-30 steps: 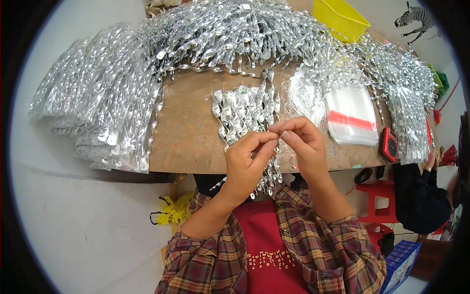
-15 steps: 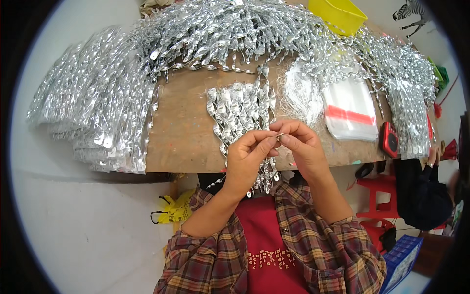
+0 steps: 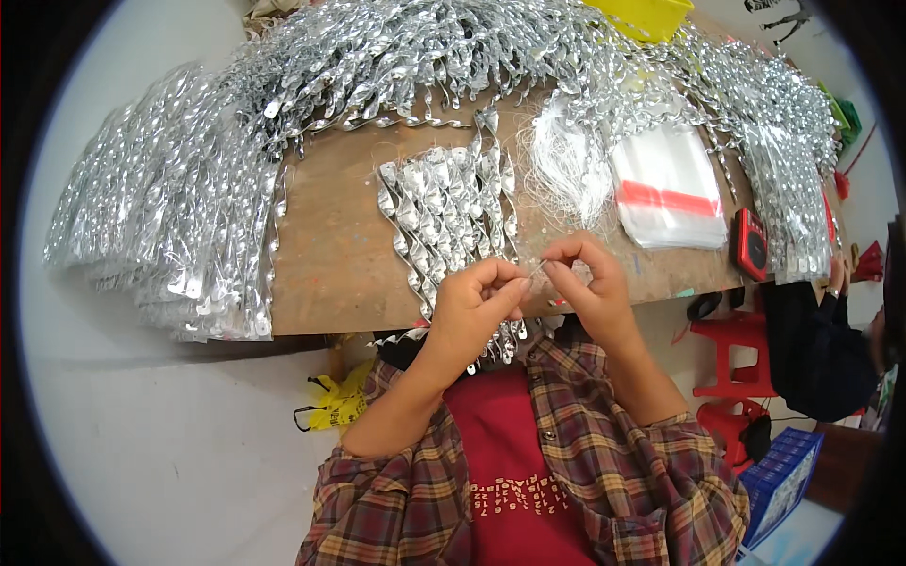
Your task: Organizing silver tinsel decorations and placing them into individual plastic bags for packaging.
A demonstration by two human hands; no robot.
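My left hand and my right hand are raised over the table's near edge, a small gap between their fingertips. Each is closed in a pinch. A fine, pale strand seems to run between the fingertips, too thin to make out well. Under and behind my left hand lies a row of twisted silver strips, side by side, their lower ends hanging past the edge. One longer twisted strip stands out at the row's right. Beyond my right hand is a loose bundle of white thread.
Heaps of silver twists line the back, with bagged ones at left. Clear plastic bags with a red band lie right of the thread, beside a red device. A yellow bin stands behind. Another person sits at right.
My fingertips, together before, have drawn slightly apart. The whole view has shifted a little, so the table's things sit higher and farther left.
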